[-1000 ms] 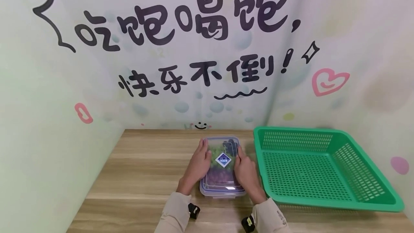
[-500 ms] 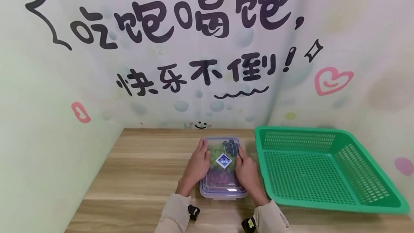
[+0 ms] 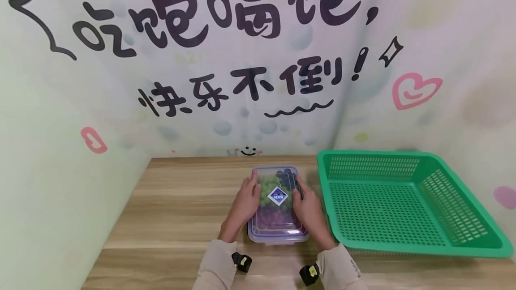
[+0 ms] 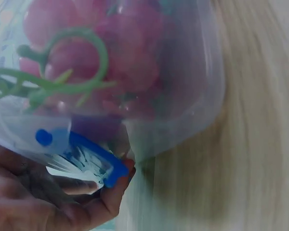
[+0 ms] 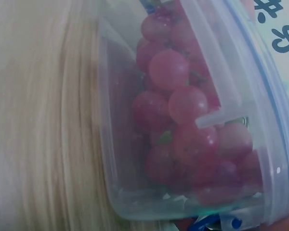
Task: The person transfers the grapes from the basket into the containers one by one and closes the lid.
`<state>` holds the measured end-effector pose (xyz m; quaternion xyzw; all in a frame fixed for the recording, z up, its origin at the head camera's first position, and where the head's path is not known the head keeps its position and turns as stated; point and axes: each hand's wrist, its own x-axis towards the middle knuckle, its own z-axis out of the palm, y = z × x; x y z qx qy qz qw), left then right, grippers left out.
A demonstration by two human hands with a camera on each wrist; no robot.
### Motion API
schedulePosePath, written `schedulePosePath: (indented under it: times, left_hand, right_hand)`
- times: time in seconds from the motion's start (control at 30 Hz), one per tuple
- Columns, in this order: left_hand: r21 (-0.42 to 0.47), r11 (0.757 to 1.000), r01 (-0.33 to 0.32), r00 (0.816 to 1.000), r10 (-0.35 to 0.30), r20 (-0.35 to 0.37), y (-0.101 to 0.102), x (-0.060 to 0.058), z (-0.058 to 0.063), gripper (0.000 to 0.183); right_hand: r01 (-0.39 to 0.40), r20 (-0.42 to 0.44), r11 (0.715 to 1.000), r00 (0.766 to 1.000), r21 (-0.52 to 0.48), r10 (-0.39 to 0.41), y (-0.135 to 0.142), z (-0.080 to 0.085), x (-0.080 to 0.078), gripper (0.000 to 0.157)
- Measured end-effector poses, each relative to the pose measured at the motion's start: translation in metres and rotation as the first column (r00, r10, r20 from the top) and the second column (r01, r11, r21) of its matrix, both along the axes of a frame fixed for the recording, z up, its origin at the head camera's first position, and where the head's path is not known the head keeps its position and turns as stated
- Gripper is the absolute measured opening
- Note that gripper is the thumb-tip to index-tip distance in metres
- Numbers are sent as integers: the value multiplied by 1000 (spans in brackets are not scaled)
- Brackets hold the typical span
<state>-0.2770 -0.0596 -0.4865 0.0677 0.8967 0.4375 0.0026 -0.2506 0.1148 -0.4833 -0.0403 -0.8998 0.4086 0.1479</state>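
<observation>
A clear plastic food container [image 3: 278, 226] with a blue seal lies lengthwise on the table, its lid on. Through it show green grapes [image 3: 267, 187], dark fruit [image 3: 287, 178] and red grapes [image 5: 169, 70]. My left hand [image 3: 244, 202] holds its left side, thumb near the lid's edge. In the left wrist view, those fingers curl at a side flap with a blue strip [image 4: 94, 154]. My right hand [image 3: 310, 207] holds the opposite side, thumb by the rim. Its fingers are mostly hidden in the right wrist view, below the container wall.
A green perforated plastic basket [image 3: 393, 214] stands on the wooden table [image 3: 177, 218], right of my right hand. Behind the table hangs a pale wall cloth [image 3: 225, 102] with black lettering. Black wrist straps [image 3: 242, 262] sit at both sleeves.
The head view has tilted slightly, so the whole scene is shifted. Both hands stay on the container's sides, with small shifts of the fingers. The container keeps its place on the table.
</observation>
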Motion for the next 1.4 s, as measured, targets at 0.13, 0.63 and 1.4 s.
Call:
schedulePosePath:
  times: [0.13,0.63,1.4]
  left_hand:
    - [21,998,-55,998,55,13,2,-2,0,62]
    - [42,973,-228,957,216,191,-4,10,5,86]
    - [126,971,-204,975,190,110,0,11,-1,61]
  right_hand:
    - [0,45,999,999,-47,3,1,2,-3,51]
    - [29,251,982,968,-186,19,3,3,0,67]
    - [58,190,997,981,-47,-48,-2,6,3,54]
